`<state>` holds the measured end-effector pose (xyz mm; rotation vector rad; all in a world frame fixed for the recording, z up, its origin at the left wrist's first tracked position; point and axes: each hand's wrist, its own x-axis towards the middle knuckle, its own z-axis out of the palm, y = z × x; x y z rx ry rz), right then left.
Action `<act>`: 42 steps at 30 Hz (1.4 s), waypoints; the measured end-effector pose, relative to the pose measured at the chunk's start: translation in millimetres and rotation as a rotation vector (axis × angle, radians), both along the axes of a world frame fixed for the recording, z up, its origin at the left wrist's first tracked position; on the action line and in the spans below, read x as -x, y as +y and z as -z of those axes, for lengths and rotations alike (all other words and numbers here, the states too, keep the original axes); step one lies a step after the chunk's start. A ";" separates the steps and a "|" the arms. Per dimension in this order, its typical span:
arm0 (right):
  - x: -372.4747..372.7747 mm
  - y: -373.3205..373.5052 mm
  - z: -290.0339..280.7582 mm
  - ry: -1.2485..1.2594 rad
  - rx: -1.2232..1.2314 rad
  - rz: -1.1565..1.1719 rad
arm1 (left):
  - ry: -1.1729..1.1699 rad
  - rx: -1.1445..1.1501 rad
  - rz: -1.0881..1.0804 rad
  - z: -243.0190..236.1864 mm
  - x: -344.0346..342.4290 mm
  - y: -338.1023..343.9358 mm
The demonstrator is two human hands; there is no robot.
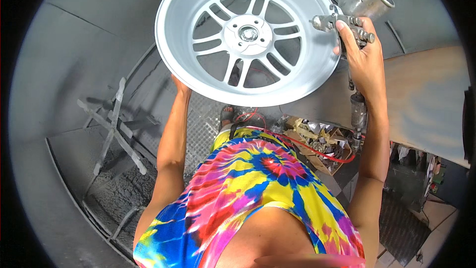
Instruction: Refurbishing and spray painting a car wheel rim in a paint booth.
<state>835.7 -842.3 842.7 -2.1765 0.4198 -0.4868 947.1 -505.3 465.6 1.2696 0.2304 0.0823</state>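
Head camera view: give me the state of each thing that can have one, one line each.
Alloy wheel: held up and tilted, its spoked face toward the camera, coated pale grey.
Spray gun: gripped, nozzle pointing at the wheel's rim, metal cup on top.
Left hand: under the wheel's lower edge, mostly hidden.
Right hand: closed around the spray gun's handle.
Cardboard box: open, full of scraps.

stand: grey crossed metal frame (115, 128), paint-dusted, on the booth floor at left
box: cardboard carton (317, 144) of scraps, low centre-right
hose: red line (322, 153) crossing the carton
bench: grey-dusted board (426, 104) at right
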 end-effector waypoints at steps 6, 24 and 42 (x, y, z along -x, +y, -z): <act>1.7 -2.5 -7.1 -0.022 0.122 0.126 | 0.009 0.022 -0.010 -0.6 5.0 -6.0; -2.8 -2.2 -0.5 0.007 0.079 0.047 | 0.103 -0.129 0.018 -11.0 9.7 -21.8; -1.7 1.3 -7.2 0.006 0.000 0.007 | 0.373 0.166 0.210 -52.2 102.7 -77.4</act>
